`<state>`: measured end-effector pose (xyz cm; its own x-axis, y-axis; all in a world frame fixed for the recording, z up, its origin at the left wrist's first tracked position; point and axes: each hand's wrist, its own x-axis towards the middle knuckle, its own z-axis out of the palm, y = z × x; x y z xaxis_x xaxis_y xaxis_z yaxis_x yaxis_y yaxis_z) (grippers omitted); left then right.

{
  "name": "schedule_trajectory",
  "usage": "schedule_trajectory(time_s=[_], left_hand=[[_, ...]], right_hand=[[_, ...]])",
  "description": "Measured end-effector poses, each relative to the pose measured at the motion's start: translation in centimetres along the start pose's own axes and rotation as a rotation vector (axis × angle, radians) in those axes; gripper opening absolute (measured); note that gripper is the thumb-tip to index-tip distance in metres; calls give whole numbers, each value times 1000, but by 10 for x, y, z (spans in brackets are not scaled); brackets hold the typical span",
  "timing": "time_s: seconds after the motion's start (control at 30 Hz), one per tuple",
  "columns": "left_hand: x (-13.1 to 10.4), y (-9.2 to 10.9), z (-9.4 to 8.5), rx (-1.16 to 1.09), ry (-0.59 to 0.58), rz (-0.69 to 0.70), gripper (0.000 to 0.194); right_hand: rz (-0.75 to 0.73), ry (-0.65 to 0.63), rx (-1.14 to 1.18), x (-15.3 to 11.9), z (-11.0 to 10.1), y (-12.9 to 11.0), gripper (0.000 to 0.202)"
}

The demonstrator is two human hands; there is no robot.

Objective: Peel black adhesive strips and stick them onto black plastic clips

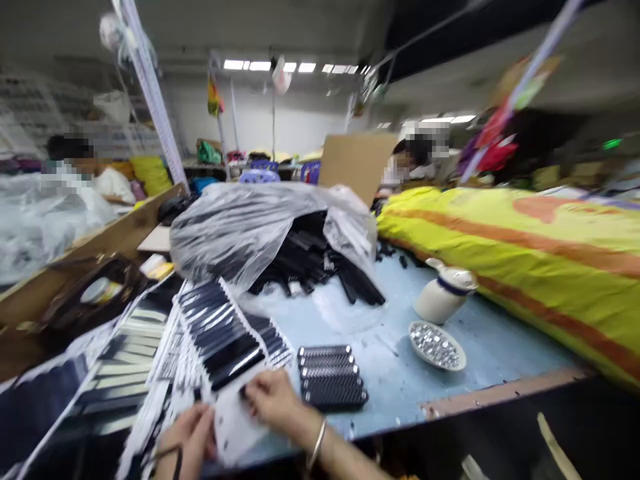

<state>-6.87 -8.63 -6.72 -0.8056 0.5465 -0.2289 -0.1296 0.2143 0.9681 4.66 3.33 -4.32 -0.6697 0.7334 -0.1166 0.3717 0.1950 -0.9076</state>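
My right hand (273, 400), with a bangle at the wrist, pinches a small dark piece over a white sheet (237, 427). My left hand (187, 437) has its fingers pressed together at the left edge of that sheet; whether they grip it is blurred. Just above lies a card of glossy black strips (220, 327). A neat stack of black textured pieces with shiny studs (333, 377) rests on the blue table right of my right hand. Farther right is a white dish of small silvery parts (437, 345).
A lidded white pot (445, 297) stands behind the dish. Clear plastic (235, 227) covers a heap of black strips (300, 257). Yellow bundles (525, 253) line the right; more carded strips (130, 360) lie left. Two people sit beyond.
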Motion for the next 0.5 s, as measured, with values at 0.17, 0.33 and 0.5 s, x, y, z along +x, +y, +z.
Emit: schedule_trajectory(time_s=[0.17, 0.33, 0.5], left_hand=[[13, -1, -18, 320, 96, 78, 32], [18, -6, -30, 483, 124, 77, 23], [8, 1, -37, 629, 217, 181, 18]], right_hand=[[23, -2, 70, -29, -56, 20, 20], [-36, 332, 86, -91, -116, 42, 30], [16, 364, 159, -116, -124, 47, 30]])
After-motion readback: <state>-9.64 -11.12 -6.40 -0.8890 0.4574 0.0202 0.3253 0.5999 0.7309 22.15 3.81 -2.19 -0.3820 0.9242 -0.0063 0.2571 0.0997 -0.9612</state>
